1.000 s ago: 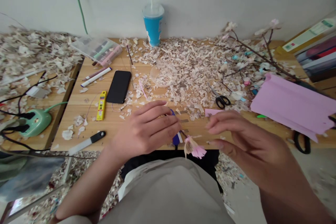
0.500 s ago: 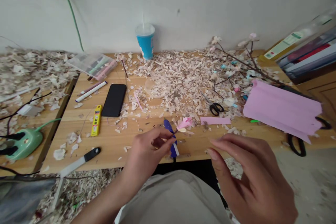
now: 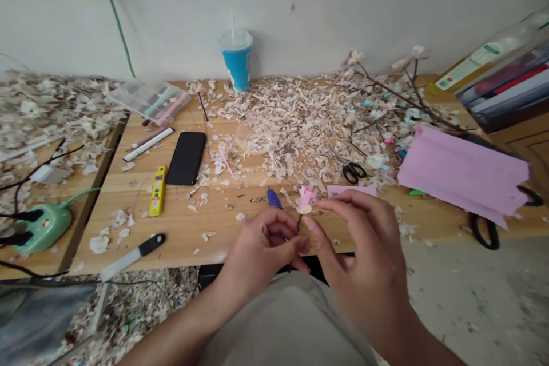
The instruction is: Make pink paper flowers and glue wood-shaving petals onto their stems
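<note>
A small pink paper flower (image 3: pixel 306 199) with pale lower petals stands nearly upright on a thin dark stem. My left hand (image 3: pixel 268 243) pinches that stem below the bloom. Close to the flower's right side is my right hand (image 3: pixel 364 240), thumb and forefinger apart; whether a fingertip touches a petal I cannot tell. Partly hidden behind my left hand lies a purple glue gun (image 3: pixel 274 199). Just beyond my right hand is a pink paper strip (image 3: pixel 343 189), partly covered by the fingers.
Dry petal scraps (image 3: pixel 295 120) are heaped along the back. Small scissors (image 3: pixel 352 172), a pink crepe paper sheet (image 3: pixel 463 174) and a flowering branch (image 3: pixel 394 97) lie right. Left are a phone (image 3: pixel 186 158), yellow blade case (image 3: pixel 157 191), pens (image 3: pixel 148 144) and a blue cup (image 3: pixel 237 63).
My right hand has moved left and inward to the flower. The flower has turned from leaning right to nearly upright, and my left hand has shifted slightly right with it.
</note>
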Motion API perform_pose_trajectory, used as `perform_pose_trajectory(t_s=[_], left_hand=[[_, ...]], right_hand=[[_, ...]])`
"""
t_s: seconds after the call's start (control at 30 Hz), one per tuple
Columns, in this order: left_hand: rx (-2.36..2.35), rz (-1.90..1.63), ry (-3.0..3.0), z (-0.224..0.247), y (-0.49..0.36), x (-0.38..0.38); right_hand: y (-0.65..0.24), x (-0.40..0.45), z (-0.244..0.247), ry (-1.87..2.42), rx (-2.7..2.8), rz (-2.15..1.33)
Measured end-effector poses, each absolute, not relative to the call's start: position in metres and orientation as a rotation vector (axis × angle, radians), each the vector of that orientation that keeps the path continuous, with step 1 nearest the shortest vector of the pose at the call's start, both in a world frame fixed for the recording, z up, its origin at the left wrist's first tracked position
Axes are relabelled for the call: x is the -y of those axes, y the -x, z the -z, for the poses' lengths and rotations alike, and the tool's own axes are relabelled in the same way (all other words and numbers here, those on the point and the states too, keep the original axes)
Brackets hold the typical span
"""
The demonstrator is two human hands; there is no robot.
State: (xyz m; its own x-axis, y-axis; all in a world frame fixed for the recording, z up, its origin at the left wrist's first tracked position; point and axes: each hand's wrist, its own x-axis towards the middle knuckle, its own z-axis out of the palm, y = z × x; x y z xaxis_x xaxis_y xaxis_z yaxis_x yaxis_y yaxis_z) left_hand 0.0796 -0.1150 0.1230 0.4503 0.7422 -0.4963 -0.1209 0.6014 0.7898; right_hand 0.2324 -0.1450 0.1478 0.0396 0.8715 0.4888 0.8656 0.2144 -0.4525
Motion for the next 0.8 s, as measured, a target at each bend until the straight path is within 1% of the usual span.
perform_pose_trajectory(t_s=[0.27,0.5,0.8], left_hand=[[-0.972,-0.645,-0.813,-0.118,-0.082,0.116],[-1.039,-0.664,-0.977,-0.113,-0.081,0.119],[-1.085,-0.661,-1.033,-0.115,-0.080,0.118]], right_hand=[[-0.233,0.143,-0.148,1.554,1.794,-0.096],[-0.233,0.142,-0.148,1.520,1.789,-0.147],[-0.234,0.139,-0.147,1.494,1.827,-0.048]])
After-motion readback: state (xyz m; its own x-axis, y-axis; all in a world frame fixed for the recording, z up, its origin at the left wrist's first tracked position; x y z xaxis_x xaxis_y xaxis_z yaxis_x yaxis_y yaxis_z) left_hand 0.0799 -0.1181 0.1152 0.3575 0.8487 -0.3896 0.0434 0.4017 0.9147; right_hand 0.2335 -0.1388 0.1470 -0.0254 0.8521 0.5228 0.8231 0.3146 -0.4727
